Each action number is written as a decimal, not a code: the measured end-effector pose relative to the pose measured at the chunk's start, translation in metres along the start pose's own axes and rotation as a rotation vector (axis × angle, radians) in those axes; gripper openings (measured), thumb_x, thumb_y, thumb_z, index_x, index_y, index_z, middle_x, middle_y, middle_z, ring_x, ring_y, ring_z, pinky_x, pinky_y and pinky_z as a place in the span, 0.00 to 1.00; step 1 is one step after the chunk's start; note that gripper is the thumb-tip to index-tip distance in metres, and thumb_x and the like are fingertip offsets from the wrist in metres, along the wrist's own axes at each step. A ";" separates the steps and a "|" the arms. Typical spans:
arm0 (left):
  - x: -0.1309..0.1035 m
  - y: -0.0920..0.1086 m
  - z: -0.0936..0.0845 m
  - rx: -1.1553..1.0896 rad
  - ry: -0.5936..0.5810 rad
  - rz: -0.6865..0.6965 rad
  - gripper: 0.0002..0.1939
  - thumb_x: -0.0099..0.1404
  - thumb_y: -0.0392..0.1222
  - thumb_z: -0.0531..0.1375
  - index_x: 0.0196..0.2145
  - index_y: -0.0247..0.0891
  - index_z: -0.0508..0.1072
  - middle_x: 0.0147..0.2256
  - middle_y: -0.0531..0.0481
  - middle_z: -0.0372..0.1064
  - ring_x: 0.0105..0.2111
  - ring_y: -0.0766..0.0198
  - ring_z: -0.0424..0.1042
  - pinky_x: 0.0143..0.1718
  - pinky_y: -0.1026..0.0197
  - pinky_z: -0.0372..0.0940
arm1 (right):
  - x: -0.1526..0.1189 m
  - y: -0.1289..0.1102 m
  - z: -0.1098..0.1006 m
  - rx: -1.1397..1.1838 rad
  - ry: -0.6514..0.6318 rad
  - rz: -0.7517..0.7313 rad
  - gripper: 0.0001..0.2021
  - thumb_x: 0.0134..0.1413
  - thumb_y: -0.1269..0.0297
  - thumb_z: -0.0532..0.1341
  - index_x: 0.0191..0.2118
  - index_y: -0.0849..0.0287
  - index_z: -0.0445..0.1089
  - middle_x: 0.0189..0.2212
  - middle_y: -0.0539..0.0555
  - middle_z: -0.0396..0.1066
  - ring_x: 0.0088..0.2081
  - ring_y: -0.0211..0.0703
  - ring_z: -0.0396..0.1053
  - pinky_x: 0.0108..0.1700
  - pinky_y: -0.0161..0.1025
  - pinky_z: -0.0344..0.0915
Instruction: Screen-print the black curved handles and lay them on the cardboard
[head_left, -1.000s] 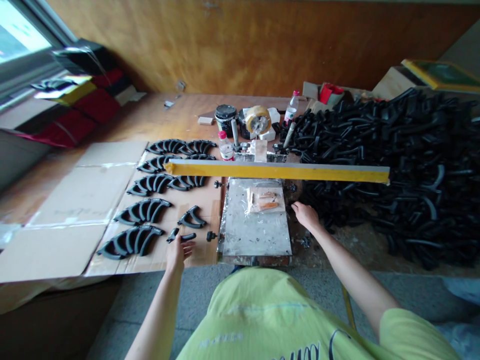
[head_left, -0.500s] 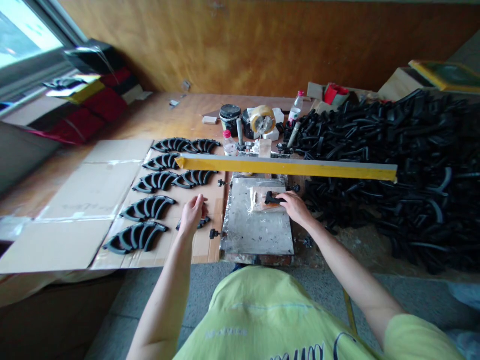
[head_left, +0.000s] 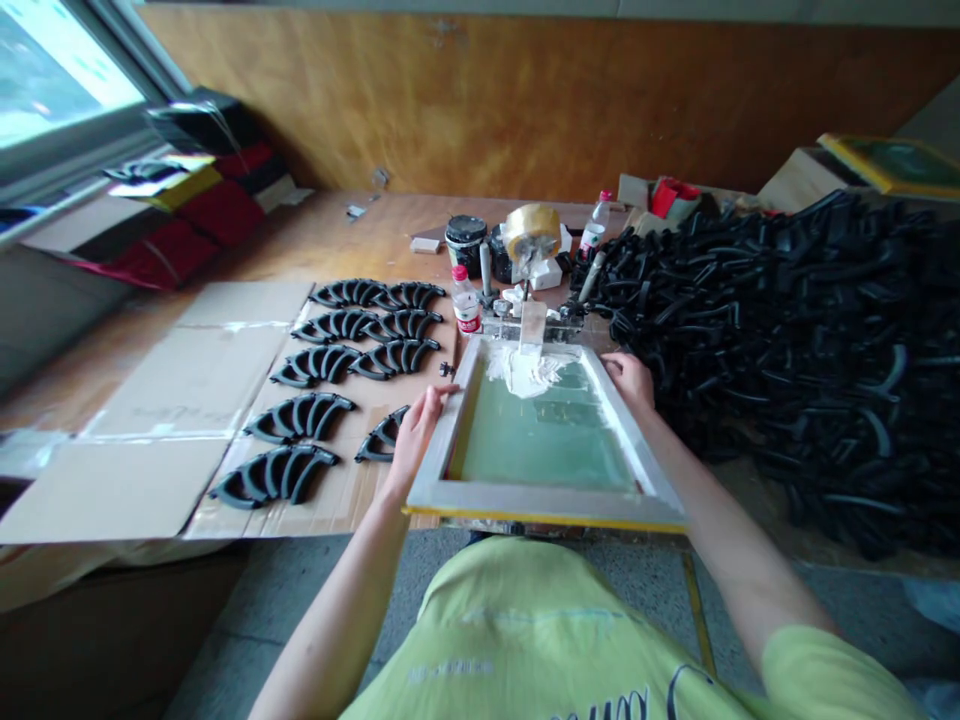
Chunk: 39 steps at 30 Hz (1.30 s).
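Observation:
A screen printing frame (head_left: 547, 500) with a grey border and green mesh lies low over the work plate, hiding the plate and the black part on it. White ink (head_left: 525, 372) is smeared along the mesh's far end, where a pale squeegee blade (head_left: 533, 325) stands. My left hand (head_left: 417, 435) grips the frame's left side, thumb and fingers at its edge. On the opposite side my right hand (head_left: 630, 380) has its fingers curled at the far right edge. Curved black plastic parts (head_left: 274, 474) lie in rows on cardboard at left, one partly behind my left hand.
A large heap of black parts (head_left: 765, 340) covers the right of the bench. Beyond the frame stand a bottle (head_left: 466, 302), a black tub (head_left: 466, 245), a tape roll (head_left: 531, 230) and another bottle (head_left: 595, 225). Boxes (head_left: 217, 205) sit by the window.
The frame, seen edge-on and raised before, has swung down over the plate. My right hand let go of the black part; both hands moved to the frame's sides. Another part now lies in the second row.

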<state>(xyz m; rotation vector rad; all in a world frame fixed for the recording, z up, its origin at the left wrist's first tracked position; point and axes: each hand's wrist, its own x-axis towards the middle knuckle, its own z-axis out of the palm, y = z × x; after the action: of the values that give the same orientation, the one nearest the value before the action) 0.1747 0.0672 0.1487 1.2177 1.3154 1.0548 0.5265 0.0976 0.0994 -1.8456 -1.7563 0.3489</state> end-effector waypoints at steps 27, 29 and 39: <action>-0.007 -0.096 0.004 0.113 -0.062 -0.263 0.37 0.57 0.62 0.60 0.60 0.40 0.65 0.32 0.49 0.74 0.26 0.65 0.70 0.26 0.66 0.62 | -0.028 -0.068 0.042 0.000 -0.232 -0.662 0.12 0.52 0.79 0.57 0.39 0.59 0.72 0.37 0.57 0.73 0.44 0.47 0.67 0.47 0.42 0.64; -0.008 -0.090 0.003 0.096 -0.078 -0.271 0.37 0.57 0.61 0.60 0.60 0.40 0.64 0.32 0.49 0.74 0.26 0.65 0.70 0.25 0.66 0.61 | -0.016 -0.073 0.039 0.011 -0.229 -0.578 0.10 0.54 0.74 0.61 0.42 0.57 0.72 0.37 0.55 0.73 0.41 0.46 0.69 0.44 0.41 0.65; 0.006 0.010 -0.003 -0.099 -0.078 -0.113 0.31 0.61 0.65 0.55 0.49 0.37 0.74 0.33 0.49 0.73 0.26 0.67 0.68 0.25 0.67 0.61 | 0.076 -0.027 -0.016 -0.050 0.229 0.004 0.20 0.57 0.65 0.59 0.55 0.55 0.67 0.36 0.54 0.75 0.37 0.48 0.70 0.43 0.44 0.65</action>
<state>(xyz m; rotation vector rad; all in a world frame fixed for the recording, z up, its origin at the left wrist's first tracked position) 0.1733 0.0742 0.1582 1.0870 1.2430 0.9706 0.5205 0.1679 0.1417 -1.8436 -1.6182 0.0917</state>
